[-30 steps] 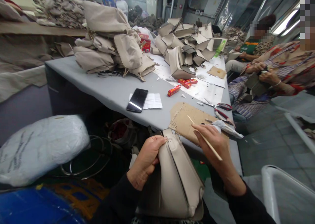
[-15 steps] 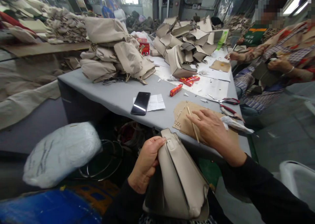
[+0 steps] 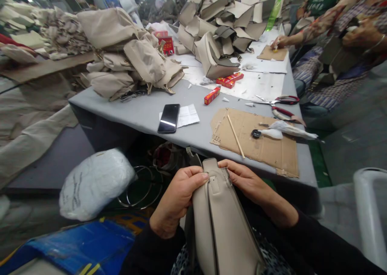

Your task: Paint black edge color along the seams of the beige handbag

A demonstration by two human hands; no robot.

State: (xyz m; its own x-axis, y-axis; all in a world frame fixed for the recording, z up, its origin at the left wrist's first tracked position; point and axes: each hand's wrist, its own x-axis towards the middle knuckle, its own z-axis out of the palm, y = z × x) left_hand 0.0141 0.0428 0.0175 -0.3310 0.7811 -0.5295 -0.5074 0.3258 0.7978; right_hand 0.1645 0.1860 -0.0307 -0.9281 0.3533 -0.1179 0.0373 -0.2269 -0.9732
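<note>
A beige handbag (image 3: 226,218) rests in my lap, its narrow end with a stitched tab pointing up toward the table. My left hand (image 3: 181,194) pinches the left edge near that tab, thumb on top. On the other side, my right hand (image 3: 250,186) grips the tab end, its fingertips partly hidden behind the bag. Just beyond, on the table edge, a thin wooden stick (image 3: 236,136) lies on a piece of cardboard (image 3: 272,154). Beside the stick is a small white bottle with a black tip (image 3: 270,134).
Scissors (image 3: 276,101) and red-handled pliers (image 3: 287,115) lie behind the cardboard. A phone (image 3: 168,118) sits on white paper. Small red boxes (image 3: 212,95) and piles of beige bags (image 3: 148,65) stand farther back. At right, a co-worker's hand (image 3: 279,42) touches another cardboard piece.
My right hand has left the cardboard and stick and now holds the bag's tab end. The bag has straightened in my lap. The view has tilted down.
</note>
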